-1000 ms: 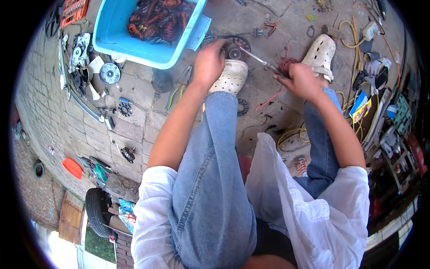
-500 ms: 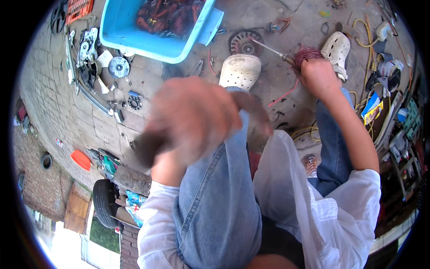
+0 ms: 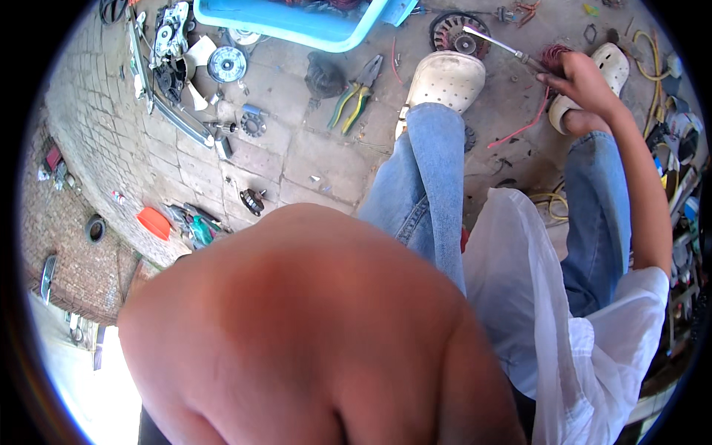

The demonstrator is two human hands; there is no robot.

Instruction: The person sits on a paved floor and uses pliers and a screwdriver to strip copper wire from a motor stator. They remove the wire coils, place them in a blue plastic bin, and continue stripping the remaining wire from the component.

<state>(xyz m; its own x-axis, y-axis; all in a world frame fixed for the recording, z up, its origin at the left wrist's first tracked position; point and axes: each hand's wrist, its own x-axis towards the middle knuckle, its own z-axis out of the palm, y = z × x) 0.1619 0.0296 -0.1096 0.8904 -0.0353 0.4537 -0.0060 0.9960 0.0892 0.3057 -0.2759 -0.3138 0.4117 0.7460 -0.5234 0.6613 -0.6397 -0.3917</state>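
Observation:
My right hand is closed around the handle of a screwdriver with a long metal shaft. The tip meets or lies just over a round dark motor part with a slotted rim on the ground. Beside this hand is a bundle of thin red wire. My left hand looms large and blurred close to the camera, its back covering the lower middle. Its fingers look curled together at the bottom edge, and whatever they grip is hidden.
A blue tub stands at the top. Green-and-yellow pliers lie by my left shoe. Metal parts and a silver disc are scattered at the left, with a red-orange scoop-like piece further off. Yellow cable runs along the right.
My left hand has risen toward the camera; the dark tool it gripped before is now hidden. The view has shifted, bringing the pliers into sight. My right hand keeps the screwdriver at the round part.

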